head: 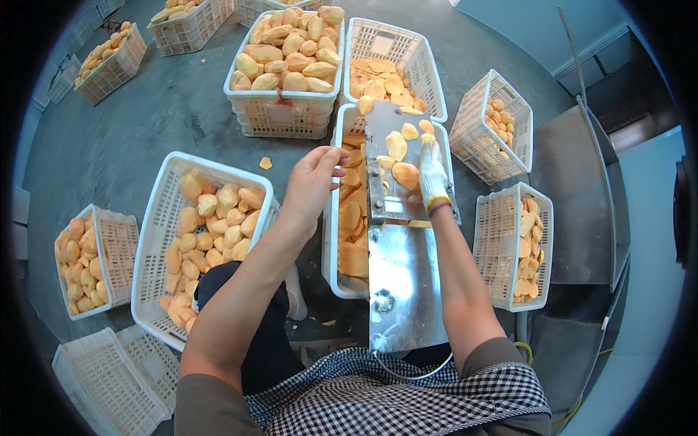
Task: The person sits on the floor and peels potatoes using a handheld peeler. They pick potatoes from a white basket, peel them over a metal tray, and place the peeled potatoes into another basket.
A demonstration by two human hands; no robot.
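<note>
My bare left hand (313, 177) hovers by the left edge of a metal slicer board (406, 272). Its fingers are loosely curled and apart, with nothing visible in them. My right hand (433, 166), in a white knit glove with a yellow cuff, lies along the board's right side. Its palm side is hidden, so I cannot tell if something is under it. Beside it on the metal sits a peeled orange root piece (405, 175), with several pale cut pieces (396, 146) farther up. Beneath the board, a white plastic crate (334, 261) holds orange slices (351, 218).
Left of me stands a crate (150, 245) of peeled roots, by my knee. Ahead are a heaped crate (283, 111) and a crate of slices (390, 32). Smaller-looking crates (493, 131) (499, 245) stand right, before a metal structure (572, 201). Scraps (265, 163) lie on the floor.
</note>
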